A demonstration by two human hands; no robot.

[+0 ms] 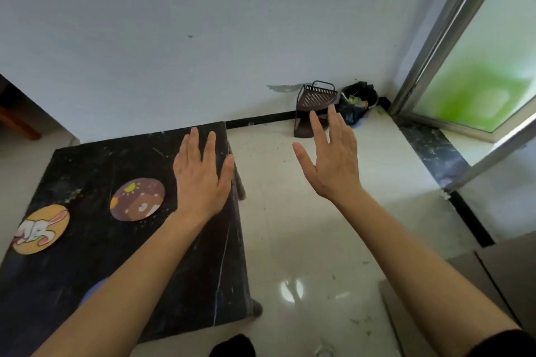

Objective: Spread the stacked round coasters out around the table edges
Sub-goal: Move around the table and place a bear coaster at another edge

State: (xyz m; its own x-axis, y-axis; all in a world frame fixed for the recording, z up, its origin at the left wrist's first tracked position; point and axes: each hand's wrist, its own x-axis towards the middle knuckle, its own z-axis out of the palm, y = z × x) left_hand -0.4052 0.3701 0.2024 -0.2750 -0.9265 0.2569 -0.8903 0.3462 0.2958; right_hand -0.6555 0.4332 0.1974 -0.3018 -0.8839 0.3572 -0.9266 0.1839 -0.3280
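Note:
A brown round coaster with a bear picture [137, 199] lies flat on the black marble table [121, 264], near its middle. A yellow round coaster with a rabbit picture [40, 229] lies at the table's left edge. A bluish patch [92, 290] shows under my left forearm; I cannot tell what it is. My left hand [201, 180] hovers open over the table's far right corner, just right of the bear coaster, fingers together and holding nothing. My right hand [332, 159] is open over the floor, right of the table, empty.
The table stands against a white wall [203, 38]. On the tiled floor [333, 240] in the far corner stand a brown wire rack [314, 107] and a black bin bag with scraps [358, 103]. A sliding glass door [478, 90] frames the right side.

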